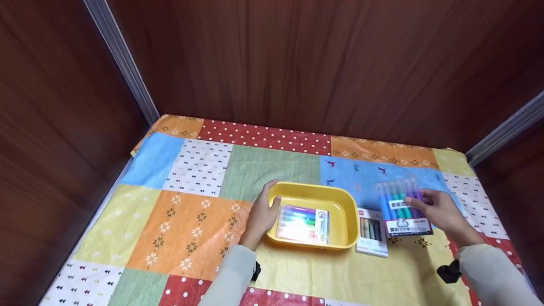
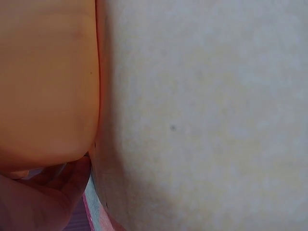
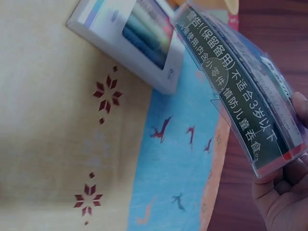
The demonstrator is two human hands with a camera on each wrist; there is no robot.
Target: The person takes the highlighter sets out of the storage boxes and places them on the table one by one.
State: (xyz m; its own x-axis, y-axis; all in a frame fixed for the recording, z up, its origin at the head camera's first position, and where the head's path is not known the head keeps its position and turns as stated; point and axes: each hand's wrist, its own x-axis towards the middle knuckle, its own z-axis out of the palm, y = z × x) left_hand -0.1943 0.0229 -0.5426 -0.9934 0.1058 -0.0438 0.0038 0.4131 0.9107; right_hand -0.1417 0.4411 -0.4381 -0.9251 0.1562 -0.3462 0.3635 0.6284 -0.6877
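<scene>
My left hand (image 1: 264,214) grips the left wall of a yellow plastic basin (image 1: 349,212), thumb over the rim. In the left wrist view, fingers (image 2: 74,178) curl around the basin's corner. Inside the basin lies a clear pack of rainbow-coloured pens (image 1: 297,223), partly washed out by glare. My right hand (image 1: 442,212) holds a clear case of blue, green and purple markers (image 1: 399,204) by its right side, raised above the cloth. A white box with a window (image 1: 372,233) showing coloured sticks lies just right of the basin.
A patchwork cloth (image 1: 191,229) covers the table. Dark wood panels (image 1: 276,63) rise behind and on both sides, with metal strips (image 1: 127,63) at the corners.
</scene>
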